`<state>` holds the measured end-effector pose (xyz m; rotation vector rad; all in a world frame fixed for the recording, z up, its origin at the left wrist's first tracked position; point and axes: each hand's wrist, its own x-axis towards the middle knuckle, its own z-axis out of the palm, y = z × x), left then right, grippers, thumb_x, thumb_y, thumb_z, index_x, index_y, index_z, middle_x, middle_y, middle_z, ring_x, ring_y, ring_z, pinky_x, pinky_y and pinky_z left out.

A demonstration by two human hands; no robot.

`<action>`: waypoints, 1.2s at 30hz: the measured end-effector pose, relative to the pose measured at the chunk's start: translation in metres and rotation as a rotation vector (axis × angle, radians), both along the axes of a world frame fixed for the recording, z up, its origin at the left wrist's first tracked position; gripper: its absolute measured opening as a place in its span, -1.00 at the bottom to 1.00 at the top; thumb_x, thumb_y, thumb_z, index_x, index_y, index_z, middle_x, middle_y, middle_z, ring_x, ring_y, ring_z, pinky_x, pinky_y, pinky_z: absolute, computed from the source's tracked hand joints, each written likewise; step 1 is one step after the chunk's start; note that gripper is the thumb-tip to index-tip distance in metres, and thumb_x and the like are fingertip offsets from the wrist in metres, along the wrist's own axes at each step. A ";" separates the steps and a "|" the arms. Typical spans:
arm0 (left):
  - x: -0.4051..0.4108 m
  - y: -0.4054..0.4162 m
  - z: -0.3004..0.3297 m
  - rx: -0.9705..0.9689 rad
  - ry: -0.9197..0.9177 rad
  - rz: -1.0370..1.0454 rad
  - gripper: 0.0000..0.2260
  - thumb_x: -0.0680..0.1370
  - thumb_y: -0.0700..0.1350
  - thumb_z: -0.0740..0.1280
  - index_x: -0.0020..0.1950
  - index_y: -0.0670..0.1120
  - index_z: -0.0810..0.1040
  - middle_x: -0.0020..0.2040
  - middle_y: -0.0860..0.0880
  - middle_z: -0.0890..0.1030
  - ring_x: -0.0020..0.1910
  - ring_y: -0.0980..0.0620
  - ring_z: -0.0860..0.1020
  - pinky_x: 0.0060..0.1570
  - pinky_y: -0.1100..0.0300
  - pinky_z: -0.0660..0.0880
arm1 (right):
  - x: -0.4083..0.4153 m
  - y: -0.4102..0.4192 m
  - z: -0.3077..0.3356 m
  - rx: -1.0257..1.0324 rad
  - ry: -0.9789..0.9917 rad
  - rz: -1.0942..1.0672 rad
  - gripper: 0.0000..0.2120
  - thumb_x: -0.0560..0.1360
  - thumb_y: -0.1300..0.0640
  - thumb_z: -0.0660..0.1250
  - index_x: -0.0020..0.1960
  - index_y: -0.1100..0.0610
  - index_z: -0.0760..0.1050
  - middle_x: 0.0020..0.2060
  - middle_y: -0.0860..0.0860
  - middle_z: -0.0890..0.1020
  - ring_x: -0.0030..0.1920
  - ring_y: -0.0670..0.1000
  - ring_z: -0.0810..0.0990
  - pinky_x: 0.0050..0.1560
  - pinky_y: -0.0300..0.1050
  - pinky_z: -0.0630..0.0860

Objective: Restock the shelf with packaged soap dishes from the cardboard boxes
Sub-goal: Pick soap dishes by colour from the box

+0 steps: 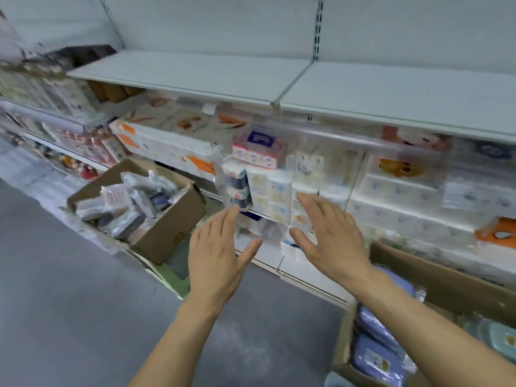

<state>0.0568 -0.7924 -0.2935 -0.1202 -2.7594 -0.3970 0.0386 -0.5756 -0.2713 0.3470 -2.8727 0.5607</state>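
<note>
Both the left hand [216, 256] and the right hand [331, 237] are held flat with fingers spread and nothing gripped, apparently readied for the stocked shelf. Blue plastic-wrapped soap dishes [375, 356] are kept in the brown cardboard box [446, 283] at right; the empty grey upper shelf [195, 71] is left free.

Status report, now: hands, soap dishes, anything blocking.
Left hand and right hand open, empty, out toward the tissue packs. Blue soap dishes in right box, none picked. Top shelf bare.
</note>
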 end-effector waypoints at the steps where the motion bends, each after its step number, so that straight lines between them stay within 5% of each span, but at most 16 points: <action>1: -0.007 -0.024 0.005 -0.016 -0.009 0.003 -0.34 0.55 0.34 0.12 0.49 -0.06 0.36 0.36 -0.05 0.50 0.31 -0.08 0.47 0.26 -0.03 0.42 | -0.008 -0.021 0.003 -0.022 0.010 0.008 -0.40 0.55 -0.10 0.28 0.53 0.00 0.21 0.42 0.02 0.38 0.35 0.09 0.39 0.29 0.06 0.36; 7: -0.037 -0.171 0.024 -0.052 -0.087 0.025 -0.27 0.53 0.39 0.00 0.60 0.02 0.14 0.47 -0.03 0.38 0.44 -0.08 0.34 0.39 -0.05 0.28 | -0.046 -0.157 0.005 -0.167 -0.037 0.031 -0.31 0.57 -0.07 0.26 0.58 -0.03 -0.01 0.52 -0.03 0.16 0.45 0.05 0.24 0.29 0.00 0.37; 11: -0.052 -0.262 0.028 -0.078 -0.158 0.027 -0.25 0.51 0.41 -0.06 0.60 0.05 0.09 0.49 -0.02 0.34 0.46 -0.06 0.30 0.42 -0.06 0.26 | -0.068 -0.238 0.000 -0.213 -0.057 0.022 -0.33 0.56 -0.08 0.25 0.57 -0.04 0.01 0.49 -0.03 0.21 0.40 0.05 0.29 0.18 0.01 0.41; 16: -0.077 -0.354 0.014 -0.075 -0.190 0.066 -0.31 0.54 0.37 0.11 0.57 0.03 0.19 0.41 0.01 0.44 0.38 -0.05 0.38 0.33 -0.01 0.31 | -0.097 -0.316 -0.020 -0.253 -0.155 0.008 -0.31 0.57 -0.07 0.25 0.58 -0.05 -0.01 0.50 0.00 0.24 0.44 0.05 0.28 0.20 0.03 0.42; 21: -0.109 -0.413 -0.010 -0.053 -0.262 0.082 -0.14 0.44 0.53 -0.16 0.55 0.02 0.21 0.44 0.00 0.41 0.39 -0.05 0.38 0.33 0.02 0.31 | -0.140 -0.367 -0.041 -0.222 -0.228 0.018 -0.32 0.57 -0.06 0.25 0.58 -0.01 0.01 0.50 0.01 0.27 0.40 0.06 0.35 0.19 0.02 0.42; 31: -0.244 -0.523 -0.066 0.028 -0.439 0.126 -0.29 0.56 0.37 0.13 0.60 0.02 0.10 0.49 -0.05 0.36 0.44 -0.07 0.32 0.38 0.01 0.28 | -0.291 -0.483 -0.107 -0.225 -0.426 0.074 -0.46 0.56 0.04 0.29 0.50 0.05 0.23 0.35 0.10 0.46 0.27 0.11 0.49 0.18 -0.02 0.46; 36: -0.325 -0.558 -0.105 -0.036 -0.622 0.024 -0.14 0.41 0.47 -0.14 0.60 0.02 0.07 0.51 -0.06 0.32 0.47 -0.09 0.29 0.42 -0.02 0.23 | -0.343 -0.527 -0.160 -0.193 -0.682 0.053 -0.50 0.59 0.03 0.23 0.50 0.06 0.23 0.40 0.07 0.41 0.37 0.08 0.41 0.29 -0.05 0.37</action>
